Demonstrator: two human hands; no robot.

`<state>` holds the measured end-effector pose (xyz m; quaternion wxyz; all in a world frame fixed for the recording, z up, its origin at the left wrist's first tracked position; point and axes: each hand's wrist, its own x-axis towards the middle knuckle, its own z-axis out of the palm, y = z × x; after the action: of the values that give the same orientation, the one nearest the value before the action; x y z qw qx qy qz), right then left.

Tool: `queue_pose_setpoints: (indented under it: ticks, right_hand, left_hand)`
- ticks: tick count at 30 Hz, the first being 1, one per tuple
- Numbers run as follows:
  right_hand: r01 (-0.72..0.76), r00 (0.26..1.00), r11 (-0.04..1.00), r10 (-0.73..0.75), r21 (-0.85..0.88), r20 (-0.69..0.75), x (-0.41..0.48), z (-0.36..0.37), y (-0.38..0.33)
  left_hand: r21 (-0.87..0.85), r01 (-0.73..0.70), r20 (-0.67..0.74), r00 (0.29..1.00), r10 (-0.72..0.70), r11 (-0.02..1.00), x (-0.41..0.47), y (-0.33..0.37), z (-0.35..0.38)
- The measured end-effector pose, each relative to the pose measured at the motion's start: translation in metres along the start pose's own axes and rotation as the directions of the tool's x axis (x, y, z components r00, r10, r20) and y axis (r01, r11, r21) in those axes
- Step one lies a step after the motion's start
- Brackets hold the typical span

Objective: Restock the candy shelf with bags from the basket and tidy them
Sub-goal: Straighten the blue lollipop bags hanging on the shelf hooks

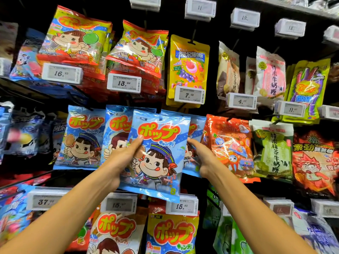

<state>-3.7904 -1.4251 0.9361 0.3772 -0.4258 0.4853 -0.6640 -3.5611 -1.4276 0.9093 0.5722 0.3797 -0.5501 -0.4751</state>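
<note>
Candy shelf (213, 61) fills the view. A blue bag (161, 167) is held upright, slightly tilted, just in front of matching hung bags (84, 138) in the middle row. Left hand (124, 162) pinches its left edge, thumb in front. Right hand (203, 158) is at its right edge with fingers hidden, so its grip is unclear. The peg is probably behind the bag's top, hidden

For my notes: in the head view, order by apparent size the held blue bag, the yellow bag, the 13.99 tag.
1. blue bag, though nearest the camera
2. yellow bag
3. 13.99 tag
</note>
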Motion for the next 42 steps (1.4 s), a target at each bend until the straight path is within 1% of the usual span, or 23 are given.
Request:
queue_pose_setpoints:
  ticks: [2, 5, 7, 9, 12, 15, 17, 19, 22, 26, 29, 32, 34, 37, 42]
  right_hand:
    - [0.031, 0.999, 0.999, -0.032, 0.033, 0.039, -0.001, -0.001, 0.003]
    - [0.064, 0.993, 0.996, -0.069, 0.057, 0.096, -0.001, -0.002, 0.005]
    - [0.08, 0.99, 0.996, -0.085, 0.05, 0.111, -0.002, -0.003, 0.003]
    - [0.139, 0.983, 0.989, -0.143, 0.042, 0.117, -0.003, -0.004, -0.005]
    - [0.216, 0.972, 0.972, -0.224, 0.096, 0.074, -0.004, -0.004, -0.03]
    - [0.29, 0.955, 0.951, -0.294, 0.107, 0.025, -0.003, 0.001, -0.054]
    - [0.317, 0.947, 0.933, -0.322, 0.168, 0.0, -0.002, 0.008, -0.063]
    - [0.314, 0.949, 0.926, -0.311, 0.211, -0.047, -0.001, 0.014, -0.069]
    - [0.289, 0.956, 0.93, -0.268, 0.226, -0.119, 0.002, 0.021, -0.076]
    - [0.251, 0.964, 0.943, -0.223, 0.219, -0.143, 0.007, 0.025, -0.082]
    - [0.222, 0.968, 0.95, -0.189, 0.219, -0.165, 0.013, 0.023, -0.085]
    - [0.162, 0.98, 0.973, -0.139, 0.164, -0.139, 0.017, 0.021, -0.084]
    - [0.152, 0.983, 0.976, -0.134, 0.153, -0.125, 0.018, 0.02, -0.083]
    - [0.176, 0.979, 0.974, -0.158, 0.143, -0.13, 0.021, 0.018, -0.08]
    - [0.259, 0.961, 0.955, -0.239, 0.148, -0.139, 0.029, 0.02, -0.078]
  left_hand:
    - [0.04, 0.026, 0.031, 0.999, -0.027, 0.999, 0.001, -0.001, 0.009]
    - [0.056, 0.027, 0.074, 0.997, -0.031, 0.998, 0.003, -0.003, 0.021]
    - [0.037, 0.029, 0.077, 0.996, -0.032, 0.999, 0.004, -0.004, 0.025]
    - [-0.014, 0.021, 0.071, 0.997, -0.02, 1.0, 0.006, -0.006, 0.028]
    - [-0.071, 0.02, 0.06, 0.998, -0.016, 0.997, 0.01, -0.009, 0.034]
    - [-0.09, 0.031, 0.041, 0.999, -0.027, 0.995, 0.01, -0.009, 0.042]
    - [-0.095, 0.035, 0.033, 0.999, -0.032, 0.995, 0.011, -0.009, 0.046]
    - [-0.107, 0.036, 0.03, 0.999, -0.033, 0.994, 0.014, -0.011, 0.049]
    - [-0.122, 0.045, 0.034, 0.999, -0.041, 0.991, 0.018, -0.013, 0.049]
    - [-0.145, 0.026, 0.063, 0.998, -0.017, 0.989, 0.019, -0.011, 0.047]
    - [-0.119, 0.008, 0.038, 0.999, -0.003, 0.993, 0.018, -0.01, 0.048]
    - [-0.099, 0.0, 0.024, 1.0, 0.002, 0.995, 0.02, -0.01, 0.048]
    - [-0.083, -0.004, 0.03, 1.0, 0.007, 0.997, 0.021, -0.012, 0.047]
    - [-0.06, -0.004, 0.046, 0.999, 0.007, 0.998, 0.022, -0.013, 0.049]
    - [-0.066, 0.0, 0.034, 0.999, 0.002, 0.998, 0.027, -0.015, 0.047]
